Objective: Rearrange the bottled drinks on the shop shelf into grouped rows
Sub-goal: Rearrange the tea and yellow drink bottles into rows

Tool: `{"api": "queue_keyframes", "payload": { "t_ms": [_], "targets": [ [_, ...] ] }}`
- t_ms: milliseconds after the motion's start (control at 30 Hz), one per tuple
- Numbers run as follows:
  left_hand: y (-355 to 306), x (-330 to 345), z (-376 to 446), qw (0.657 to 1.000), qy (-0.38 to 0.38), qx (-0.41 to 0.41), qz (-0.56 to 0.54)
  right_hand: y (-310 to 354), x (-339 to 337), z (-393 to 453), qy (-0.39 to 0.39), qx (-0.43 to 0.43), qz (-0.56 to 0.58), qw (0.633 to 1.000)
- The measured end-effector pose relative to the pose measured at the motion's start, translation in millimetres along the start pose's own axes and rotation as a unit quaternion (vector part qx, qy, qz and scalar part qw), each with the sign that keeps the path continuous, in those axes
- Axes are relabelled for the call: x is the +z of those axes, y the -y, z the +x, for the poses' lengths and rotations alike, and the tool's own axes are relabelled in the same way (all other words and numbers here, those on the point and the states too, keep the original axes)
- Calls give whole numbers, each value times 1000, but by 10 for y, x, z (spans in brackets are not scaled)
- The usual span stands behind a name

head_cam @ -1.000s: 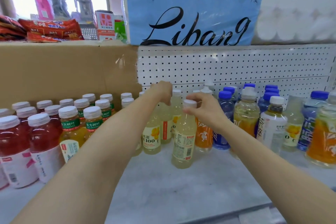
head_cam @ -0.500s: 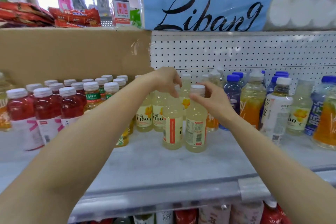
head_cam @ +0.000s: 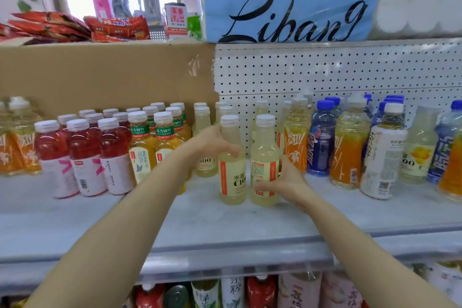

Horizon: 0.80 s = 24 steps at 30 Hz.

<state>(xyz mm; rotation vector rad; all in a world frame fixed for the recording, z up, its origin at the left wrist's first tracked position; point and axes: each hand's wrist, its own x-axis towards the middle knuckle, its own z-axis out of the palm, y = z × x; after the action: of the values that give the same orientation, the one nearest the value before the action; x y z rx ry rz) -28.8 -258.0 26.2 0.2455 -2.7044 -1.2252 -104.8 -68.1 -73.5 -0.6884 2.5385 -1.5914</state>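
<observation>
Head view: sorting was partly done. Red plastic bottles with white caps (head_cam: 85, 157) stood grouped at left, amber tea bottles with green neck bands (head_cam: 150, 147) just beside them. Right side was still mixed: blue-capped blue bottles (head_cam: 322, 142), orange-labelled clear bottles (head_cam: 295, 140) and a white-labelled tea bottle (head_cam: 382, 155) interleaved, so most of that stretch looked left to do.

Two pale yellow lemon-drink bottles stood upright and touching near the front of the grey shop shelf (head_cam: 225, 230). Left hand (head_cam: 212, 144) gripped the left pale bottle (head_cam: 232, 170) around its shoulder, thumb in front. Right hand (head_cam: 282, 180) was wrapped round the lower body of the right pale bottle (head_cam: 265, 165) (fingers over the label). Both bottles rested on the shelf, ahead of more pale ones (head_cam: 202, 140) behind.
</observation>
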Motion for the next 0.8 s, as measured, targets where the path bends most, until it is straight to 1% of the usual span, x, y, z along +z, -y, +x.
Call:
{"api": "queue_keyframes", "payload": {
  "t_ms": [67, 100, 133, 200, 267, 367, 467, 533, 633, 700, 800],
  "targets": [
    [-4, -70, -13, 1000, 10, -5, 18, 62, 122, -49, -43, 5, -61, 997],
    [5, -68, -19, 1000, 1, -7, 16, 95, 174, -65, -60, 6, -94, 994],
    [13, -60, -18, 1000, -20, -11, 9, 127, 213, -72, -70, 6, -120, 990],
    [32, -62, -10, 998, -60, -16, -2, 161, 242, -75, -60, 3, -139, 988],
    [42, -115, 0, 997, -68, -20, 4, 154, 221, -73, -29, -8, -94, 995],
    [33, -244, -18, 998, -56, -27, 14, 121, 163, -75, 18, -17, -10, 1000],
    [12, -279, -56, 997, -60, -12, 46, 119, 237, -3, 5, -20, -16, 1000],
    [-20, -264, -71, 992, -84, 25, 96, 144, 350, 49, -16, -20, -28, 999],
    [-53, -285, -42, 966, -123, 64, 220, 170, 516, 130, -30, -21, -53, 998],
    [-62, -341, -9, 949, -120, 60, 286, 180, 510, 188, 6, -19, -22, 1000],
    [-41, -442, 13, 923, -120, 50, 361, 167, 391, 177, 87, -10, 48, 995]
  ]
}}
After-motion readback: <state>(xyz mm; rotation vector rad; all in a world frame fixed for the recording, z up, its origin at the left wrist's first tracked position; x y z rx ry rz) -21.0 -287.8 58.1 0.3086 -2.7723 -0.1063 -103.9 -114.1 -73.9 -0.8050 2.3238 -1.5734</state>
